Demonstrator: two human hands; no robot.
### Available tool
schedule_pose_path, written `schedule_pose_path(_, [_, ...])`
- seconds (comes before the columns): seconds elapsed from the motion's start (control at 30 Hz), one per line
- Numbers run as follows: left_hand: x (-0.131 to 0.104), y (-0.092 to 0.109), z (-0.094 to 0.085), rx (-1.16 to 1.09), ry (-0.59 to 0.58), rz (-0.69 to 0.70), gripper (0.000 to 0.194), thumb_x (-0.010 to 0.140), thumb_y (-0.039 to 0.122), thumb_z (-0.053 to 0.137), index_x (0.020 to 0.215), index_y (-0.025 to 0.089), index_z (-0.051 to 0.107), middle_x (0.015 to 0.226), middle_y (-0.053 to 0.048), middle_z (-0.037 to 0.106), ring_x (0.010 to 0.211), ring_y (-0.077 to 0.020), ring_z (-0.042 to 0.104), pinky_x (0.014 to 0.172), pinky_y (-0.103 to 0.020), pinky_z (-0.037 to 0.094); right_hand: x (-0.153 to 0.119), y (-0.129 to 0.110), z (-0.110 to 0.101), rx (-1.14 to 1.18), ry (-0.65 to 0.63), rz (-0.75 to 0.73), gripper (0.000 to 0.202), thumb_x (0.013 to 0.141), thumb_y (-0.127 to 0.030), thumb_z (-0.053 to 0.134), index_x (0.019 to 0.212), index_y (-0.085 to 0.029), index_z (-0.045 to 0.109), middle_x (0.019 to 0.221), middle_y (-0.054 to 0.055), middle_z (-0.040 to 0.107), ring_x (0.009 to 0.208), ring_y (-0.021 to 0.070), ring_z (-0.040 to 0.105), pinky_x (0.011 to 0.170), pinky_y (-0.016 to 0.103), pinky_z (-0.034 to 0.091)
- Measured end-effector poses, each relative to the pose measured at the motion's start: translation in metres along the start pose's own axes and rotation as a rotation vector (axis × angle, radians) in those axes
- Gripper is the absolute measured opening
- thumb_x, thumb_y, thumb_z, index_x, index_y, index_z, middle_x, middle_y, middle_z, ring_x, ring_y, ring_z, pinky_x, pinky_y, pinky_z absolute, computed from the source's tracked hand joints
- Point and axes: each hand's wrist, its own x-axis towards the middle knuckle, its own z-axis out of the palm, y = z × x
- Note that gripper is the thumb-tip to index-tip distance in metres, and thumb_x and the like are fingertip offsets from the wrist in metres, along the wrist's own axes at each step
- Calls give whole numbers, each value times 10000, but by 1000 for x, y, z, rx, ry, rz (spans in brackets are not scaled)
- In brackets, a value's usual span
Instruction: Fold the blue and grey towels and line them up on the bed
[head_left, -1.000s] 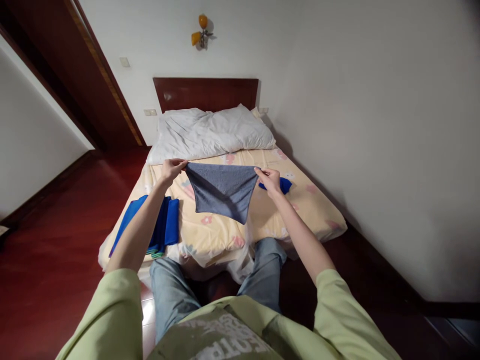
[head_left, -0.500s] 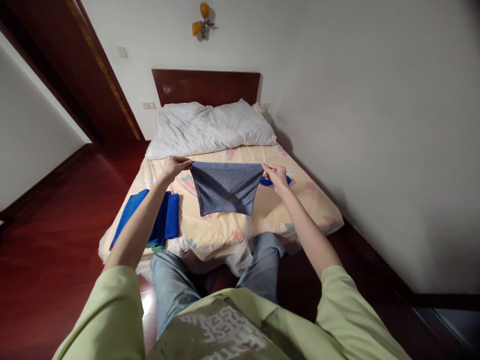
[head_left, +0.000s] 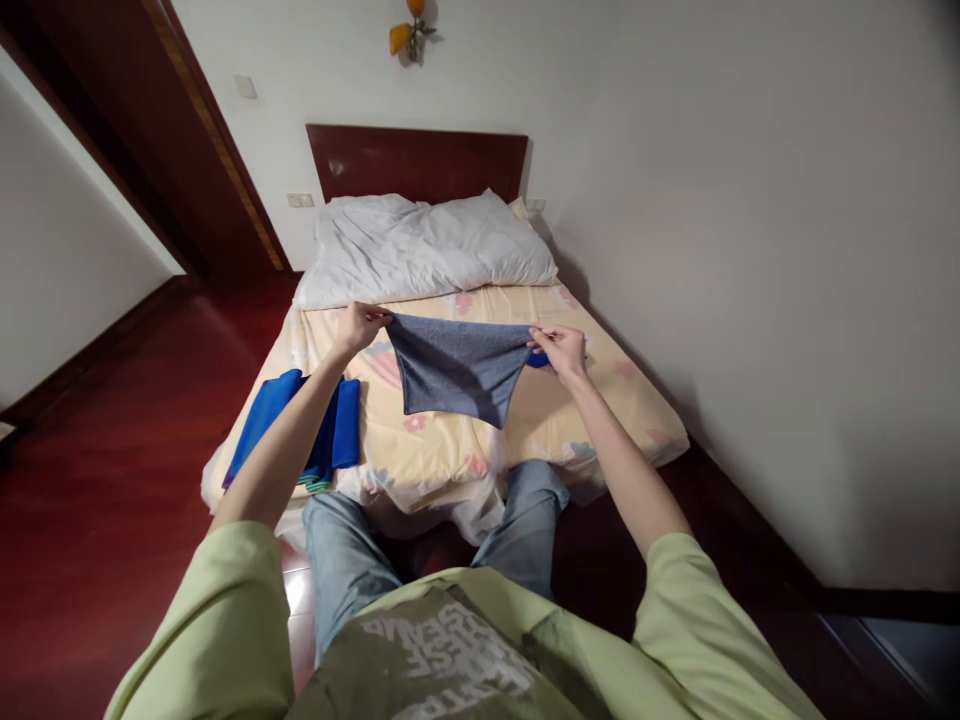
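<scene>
Your left hand (head_left: 358,326) and right hand (head_left: 561,347) each pinch one towel (head_left: 459,368) corner.
Its long edge runs straight between them, and the rest hangs below, over the bed (head_left: 570,420).

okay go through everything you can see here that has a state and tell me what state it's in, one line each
grey towel: held up by two corners, hanging over the bed
left hand: pinching one towel corner
right hand: pinching the other corner
blue towels: folded, stacked at the bed's left edge
blue cloth: mostly hidden behind the right hand
pillow: rumpled, at the headboard
wall lamp: whether lit, cannot tell
</scene>
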Motion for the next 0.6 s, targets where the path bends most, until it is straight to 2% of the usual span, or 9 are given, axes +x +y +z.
schedule_pose_path(0.23, [-3, 5, 9, -18, -69, 48, 239, 781, 273, 656, 885, 121, 809, 868, -83, 774, 804, -222, 663, 712, -263, 498, -5, 5, -16, -27, 36, 32, 532, 555, -611, 891, 685, -176, 614, 631, 59, 708, 461, 121, 591, 412, 207, 442])
schedule_pose_path(0.4, [-3, 2, 16, 41, -101, 81, 213, 811, 282, 653, 856, 134, 800, 772, -69, 748, 757, -208, 649, 722, -265, 494, -7, 5, -23, -41, 52, 0, 519, 566, -580, 890, 746, -190, 598, 628, 32, 693, 493, 132, 616, 413, 196, 439])
schedule_pose_path(0.6, [-7, -5, 9, 63, -142, 106, 206, 805, 292, 673, 846, 137, 803, 676, -66, 714, 685, -200, 664, 713, -275, 515, -6, 0, -32, -54, -28, 15, 537, 574, -559, 901, 867, -151, 710, 729, 75, 743, 528, 146, 648, 418, 206, 465])
